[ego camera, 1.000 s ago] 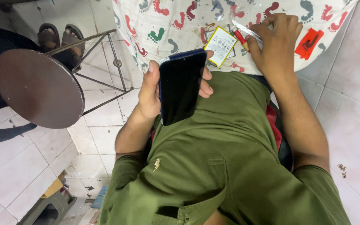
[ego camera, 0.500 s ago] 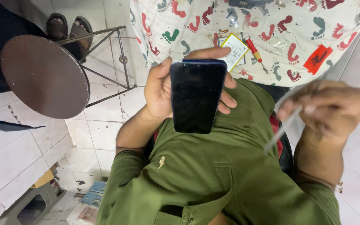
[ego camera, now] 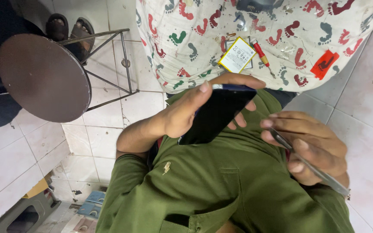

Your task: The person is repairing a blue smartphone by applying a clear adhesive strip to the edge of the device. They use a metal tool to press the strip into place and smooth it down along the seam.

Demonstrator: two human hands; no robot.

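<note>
Over my lap, left hand (ego camera: 182,116) grips a dark glossy slab phone (ego camera: 214,116), right hand (ego camera: 311,146) pinches thin metal tweezers (ego camera: 311,166) just beside it.

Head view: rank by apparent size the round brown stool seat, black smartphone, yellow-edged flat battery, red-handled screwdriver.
1. Round brown stool seat
2. Black smartphone, nearer the camera, so true size unsure
3. Yellow-edged flat battery
4. Red-handled screwdriver
</note>
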